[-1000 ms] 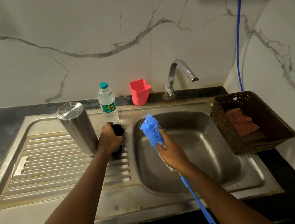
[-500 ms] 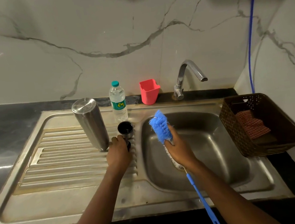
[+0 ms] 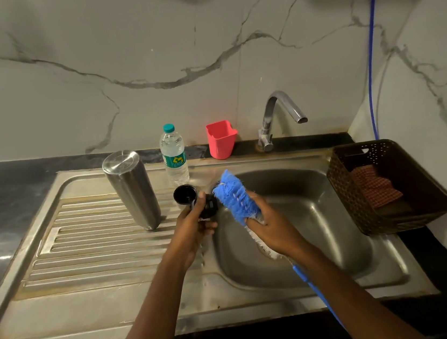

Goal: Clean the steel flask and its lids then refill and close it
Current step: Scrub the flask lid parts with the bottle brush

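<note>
Gripping a small black lid (image 3: 208,206) by its rim in my left hand (image 3: 192,226), my right hand (image 3: 274,225) wrapped round the blue brush (image 3: 234,196) just below the bristles, both over the left edge of the sink (image 3: 320,213). I can't quite tell whether bristle meets lid. That lid looks light, hard and likely wet-slick, so I'd pinch the rim firmly. The steel flask (image 3: 132,189) stands on the drainboard (image 3: 86,256), the second black lid (image 3: 185,195) just beside it.
</note>
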